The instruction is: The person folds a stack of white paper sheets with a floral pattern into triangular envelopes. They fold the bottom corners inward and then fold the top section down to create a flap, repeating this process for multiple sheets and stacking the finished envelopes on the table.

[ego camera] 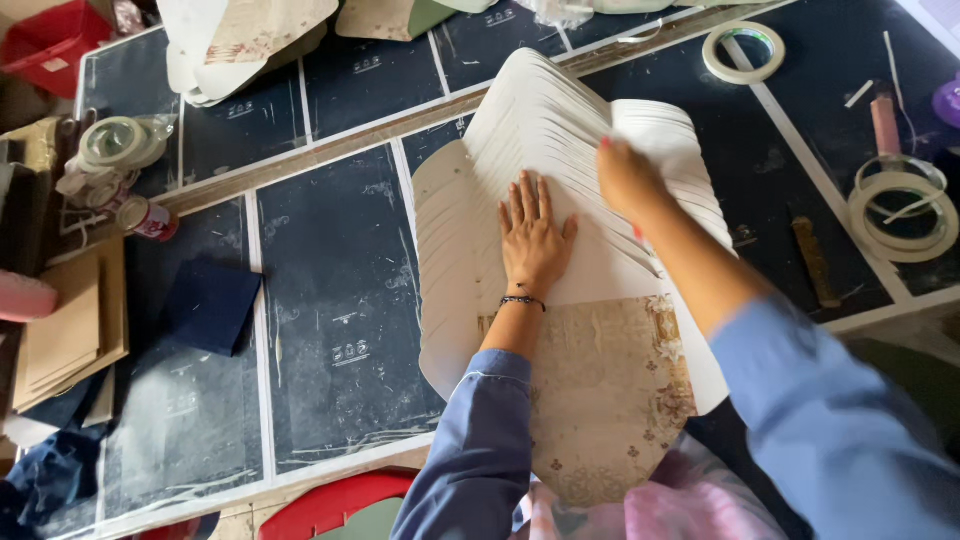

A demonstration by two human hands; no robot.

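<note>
Right at the middle of the desk [340, 300], a dark surface crossed by pale strips, lies one fanned stack of white card sheets [560, 140], each shaped with rounded ends; the sheets overlap too closely to count. One sheet at the near end of the fan is different: a beige patterned card [610, 400] with small floral marks and an ornate border, which hangs over the desk edge toward the person.

Two hands are at work, both in blue sleeves. The left hand [535, 235] lies flat and open on the white sheets, fingers spread, palm down, holding nothing; a dark beaded bracelet [522, 300] circles its wrist. The right hand [628, 178] rests on the upper part of the fan just beside the left one, fingers curled down onto the sheet edges; it is blurred, so whether it pinches a sheet cannot be told.

Around the stack, one roll of tape [744, 52] lies at the far right, and a further pile of tape rings [903, 210] sits well apart at the right edge, at least two of them. One dark blue folded cloth [210, 305] lies to the left, near a pile of brown cards [70, 330]. More tape rolls [115, 145] in clear wrap sit at the far left, with a red bin [50, 45] behind them.
</note>
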